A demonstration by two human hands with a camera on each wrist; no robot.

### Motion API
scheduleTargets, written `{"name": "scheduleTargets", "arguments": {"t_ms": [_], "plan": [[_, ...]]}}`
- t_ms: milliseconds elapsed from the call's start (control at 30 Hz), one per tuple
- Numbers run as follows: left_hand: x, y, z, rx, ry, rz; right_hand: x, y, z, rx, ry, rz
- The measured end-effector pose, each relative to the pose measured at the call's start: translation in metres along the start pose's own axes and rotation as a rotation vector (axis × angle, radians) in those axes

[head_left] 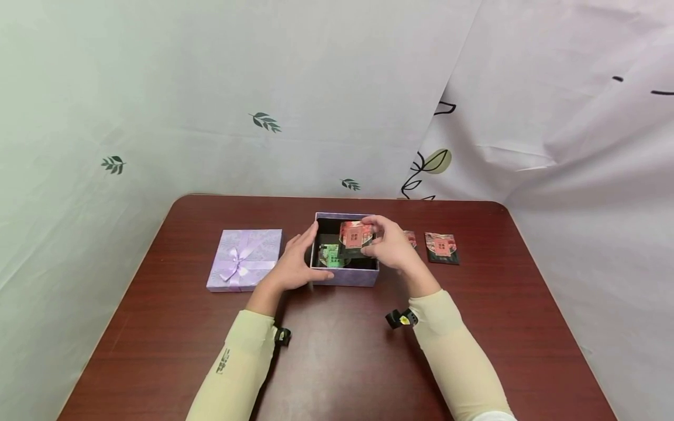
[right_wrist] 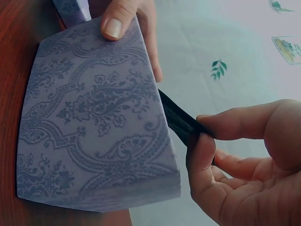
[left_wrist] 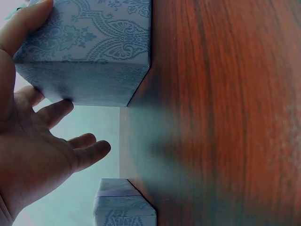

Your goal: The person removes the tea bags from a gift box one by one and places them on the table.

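My right hand [head_left: 392,245] pinches a red-and-black tea sachet [head_left: 354,237] by its right edge, over the opening of a lilac patterned box [head_left: 344,277]. In the right wrist view, thumb and fingers grip the dark sachet [right_wrist: 178,120] at the box's rim. My left hand [head_left: 297,263] rests against the box's left front corner, fingers fairly straight along the left side and thumb on the front wall. The left wrist view shows fingertips touching the box [left_wrist: 89,42], other fingers spread off it. A green-labelled sachet [head_left: 332,255] lies inside the box, partly covered by the red one.
A lilac lid [head_left: 247,257] with a ribbon bow lies left of the box. Right of the box is a red-and-black sachet [head_left: 442,248]; another sachet [head_left: 411,238] is mostly hidden behind my right hand. The brown table [head_left: 337,351] meets a leaf-printed cloth at the back.
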State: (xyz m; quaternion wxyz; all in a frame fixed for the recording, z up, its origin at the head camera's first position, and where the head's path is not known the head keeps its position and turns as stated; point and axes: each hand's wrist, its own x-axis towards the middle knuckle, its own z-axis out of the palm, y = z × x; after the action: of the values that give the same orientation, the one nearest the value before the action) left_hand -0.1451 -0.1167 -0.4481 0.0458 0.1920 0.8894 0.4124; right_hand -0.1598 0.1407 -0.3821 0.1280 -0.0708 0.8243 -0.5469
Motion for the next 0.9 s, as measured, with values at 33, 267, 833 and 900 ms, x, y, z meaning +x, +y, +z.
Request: {"name": "scheduleTargets", "arguments": {"t_ms": [33,267,833,900], "plan": [[0.0,0.0,0.0,0.001,-0.001,-0.001,0.0,0.001,-0.001,0.011,-0.001,-0.001],[0.0,-0.001,0.0,0.005,-0.002,0.013,-0.003,0.003,-0.008,0.073,-0.008,0.003],[0.0,-0.001,0.0,0.0,-0.009,0.009,-0.011,0.016,-0.03,0.115,0.019,0.019],[0.0,-0.001,0.0,0.001,-0.011,0.008,-0.012,0.016,-0.031,0.123,0.021,0.02]]}}
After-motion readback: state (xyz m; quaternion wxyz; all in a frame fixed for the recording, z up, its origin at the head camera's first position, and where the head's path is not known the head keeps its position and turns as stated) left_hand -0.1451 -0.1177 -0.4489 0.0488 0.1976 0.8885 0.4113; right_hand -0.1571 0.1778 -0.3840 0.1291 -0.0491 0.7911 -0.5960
